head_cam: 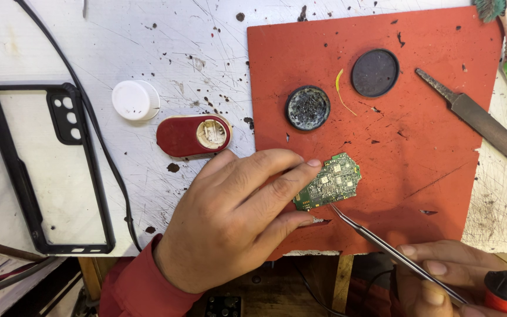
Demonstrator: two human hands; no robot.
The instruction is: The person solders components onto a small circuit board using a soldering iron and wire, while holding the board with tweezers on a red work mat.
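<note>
A left hand (236,217) pins a thin, likely fragile green circuit board (330,182) by its edge with fingertips, while the right hand (459,276) pinches tweezers (394,252) at it.

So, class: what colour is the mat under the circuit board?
Red-orange, speckled with dark burn marks; the mat shows best in the head view.

circuit board (330,183) on mat (429,147) | phone case (42,170) far left | file (482,126) right
</note>
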